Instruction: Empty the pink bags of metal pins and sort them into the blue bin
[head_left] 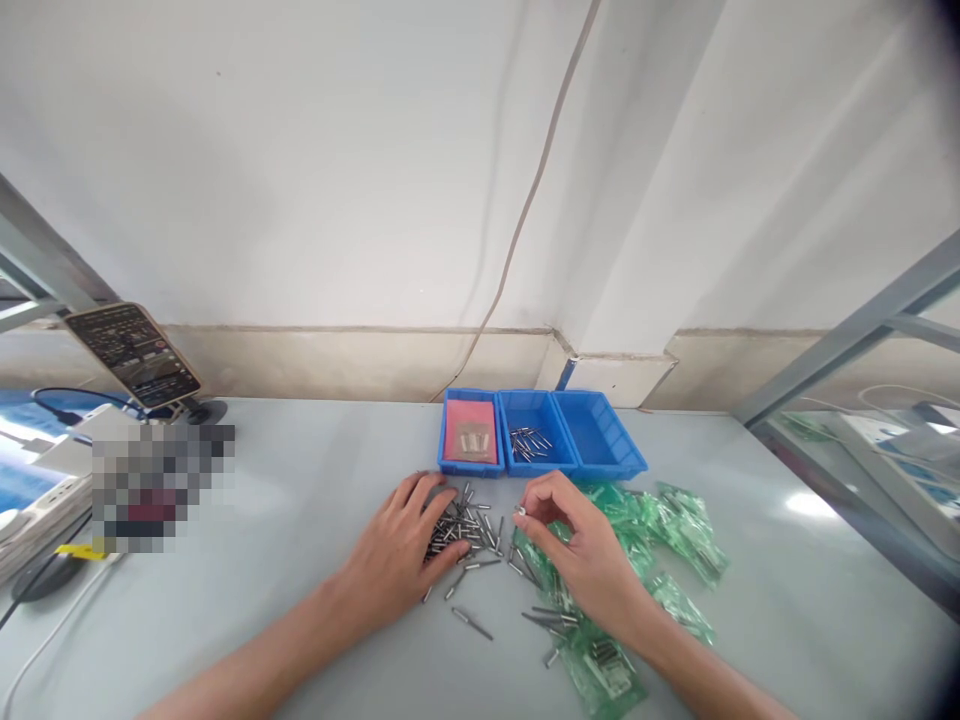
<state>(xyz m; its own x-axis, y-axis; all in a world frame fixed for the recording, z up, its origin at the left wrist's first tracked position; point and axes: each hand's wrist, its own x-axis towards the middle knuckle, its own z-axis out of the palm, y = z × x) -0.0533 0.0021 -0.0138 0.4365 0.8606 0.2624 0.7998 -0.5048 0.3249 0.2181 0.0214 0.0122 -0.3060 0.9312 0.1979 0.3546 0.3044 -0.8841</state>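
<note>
Left hand [409, 545] lies flat and spread on the loose pins [474, 530] mid-surface; right hand [589, 555] pinches one pin [520, 512] beside them. Only a few lie in the blue tray [525, 408] at the back edge, so most seems undone.

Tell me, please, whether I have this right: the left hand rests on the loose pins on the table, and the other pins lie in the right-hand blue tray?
Not quite. The head view shows the other pins in the middle blue tray, not the right-hand one. The left hand does rest on the loose pins on the table.
</note>
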